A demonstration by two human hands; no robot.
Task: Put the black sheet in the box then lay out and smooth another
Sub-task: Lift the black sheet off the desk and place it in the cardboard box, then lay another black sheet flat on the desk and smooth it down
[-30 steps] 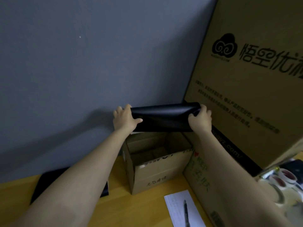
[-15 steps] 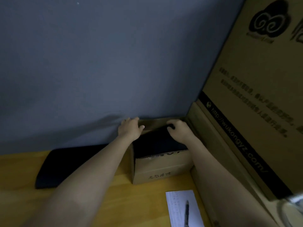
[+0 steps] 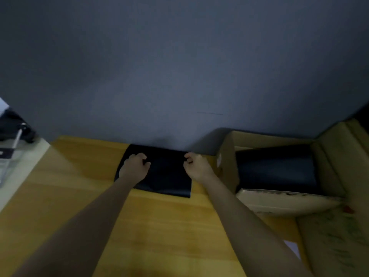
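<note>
Bare wooden table (image 3: 159, 226) runs from the near edge up to both wrists, with open room between and to the left of the forearms. To the right of the right arm, a large cardboard box (image 3: 335, 236) with scribbled writing closes off that side, and a white slip of paper (image 3: 292, 247) shows beside it. Just right of the right hand (image 3: 196, 166) stands a small open cardboard box (image 3: 225, 156); a black sheet (image 3: 277, 170) lies inside it, filling most of the opening. Under both hands, a second black sheet (image 3: 165, 180) lies on the table, its far edge touching the grey wall (image 3: 179, 66) and its near edge slightly lifted. The left hand (image 3: 135, 166) rests on the sheet's left part, fingers (image 3: 142, 157) curled in and pinching the material. The right hand sits at the sheet's right edge, fingers bent into a loose fist; whether they grip the sheet cannot be told. Far left of the left hand, past the table's edge, are blurred dark and clear objects (image 3: 12, 140).
</note>
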